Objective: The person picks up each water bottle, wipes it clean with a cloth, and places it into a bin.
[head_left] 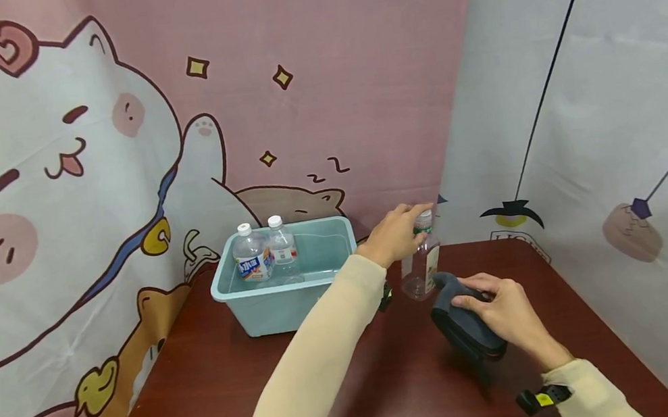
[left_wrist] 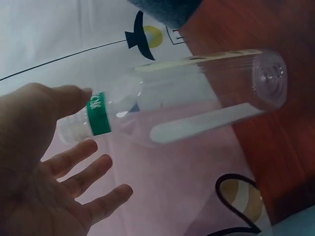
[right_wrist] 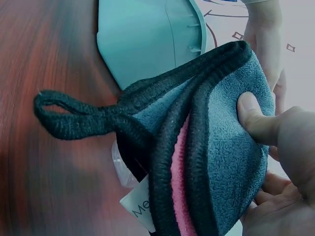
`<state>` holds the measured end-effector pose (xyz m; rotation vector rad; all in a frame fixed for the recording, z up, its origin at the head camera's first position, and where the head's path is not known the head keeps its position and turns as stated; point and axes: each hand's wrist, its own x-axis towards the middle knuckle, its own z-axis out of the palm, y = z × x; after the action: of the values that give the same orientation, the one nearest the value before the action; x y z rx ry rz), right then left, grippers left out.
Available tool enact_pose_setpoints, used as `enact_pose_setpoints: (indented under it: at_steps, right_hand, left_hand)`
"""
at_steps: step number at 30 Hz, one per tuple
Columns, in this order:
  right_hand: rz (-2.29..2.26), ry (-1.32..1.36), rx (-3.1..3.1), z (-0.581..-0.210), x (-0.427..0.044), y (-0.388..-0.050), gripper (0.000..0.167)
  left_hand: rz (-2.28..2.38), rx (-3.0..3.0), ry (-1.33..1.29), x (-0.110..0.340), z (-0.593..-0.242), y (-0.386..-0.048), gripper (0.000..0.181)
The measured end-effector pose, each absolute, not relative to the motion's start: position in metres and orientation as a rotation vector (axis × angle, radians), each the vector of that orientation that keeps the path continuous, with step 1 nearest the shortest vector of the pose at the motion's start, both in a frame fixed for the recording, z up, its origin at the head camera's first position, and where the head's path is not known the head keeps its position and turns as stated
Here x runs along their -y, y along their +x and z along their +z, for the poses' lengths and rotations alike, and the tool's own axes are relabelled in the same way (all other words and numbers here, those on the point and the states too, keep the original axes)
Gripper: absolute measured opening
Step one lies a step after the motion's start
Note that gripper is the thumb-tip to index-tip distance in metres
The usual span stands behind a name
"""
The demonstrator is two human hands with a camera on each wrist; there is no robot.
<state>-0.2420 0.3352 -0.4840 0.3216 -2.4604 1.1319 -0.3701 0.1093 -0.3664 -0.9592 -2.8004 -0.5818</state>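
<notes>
A clear plastic bottle (head_left: 421, 268) with a white cap and a green band (left_wrist: 99, 114) at its neck stands on the table behind the cloth. My left hand (head_left: 394, 235) is at the bottle's top, thumb and fingers spread on either side of the neck. In the left wrist view the thumb tip lies at the green band; whether the other fingertips touch cannot be told. My right hand (head_left: 506, 312) holds a folded blue-grey cloth (right_wrist: 236, 142) above the table, thumb on its face. The cloth has black edging, a hanging loop, a pink inner layer and a white tag.
A light blue plastic bin (head_left: 283, 309) stands on the dark red wooden table (head_left: 389, 379), left of the bottle. Inside it are two clear bottles, one with a blue and orange label (head_left: 256, 267), the other (head_left: 282, 246) beside it. Printed cloth curtains (head_left: 359, 97) hang behind.
</notes>
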Motion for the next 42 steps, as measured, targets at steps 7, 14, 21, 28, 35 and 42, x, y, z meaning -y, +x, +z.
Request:
enact_pose_setpoints:
  at_steps: [7, 14, 21, 28, 35, 42]
  right_hand:
    - [1.106, 0.293, 2.437, -0.485, -0.342, -0.242, 0.035]
    - [1.104, 0.279, 2.450, -0.486, -0.343, -0.241, 0.036]
    - [1.114, 0.269, 2.450, -0.481, -0.339, -0.240, 0.036]
    - [1.094, 0.268, 2.448, -0.481, -0.334, -0.241, 0.035]
    - [1.129, 0.311, 2.442, -0.482, -0.324, -0.240, 0.036]
    - [1.138, 0.342, 2.453, -0.483, -0.310, -0.241, 0.037]
  left_hand:
    - [-0.692, 2.683, -0.951, -0.114, -0.371, -0.371, 0.046]
    - [-0.707, 2.628, -1.023, -0.108, -0.374, -0.364, 0.040]
    - [-0.659, 2.623, -1.041, -0.093, -0.374, -0.344, 0.041]
    - [-0.653, 2.607, -1.055, -0.072, -0.376, -0.326, 0.043]
    - [-0.700, 2.578, -1.053, -0.042, -0.377, -0.307, 0.042]
    - [-0.753, 2.530, -1.028, -0.011, -0.378, -0.287, 0.041]
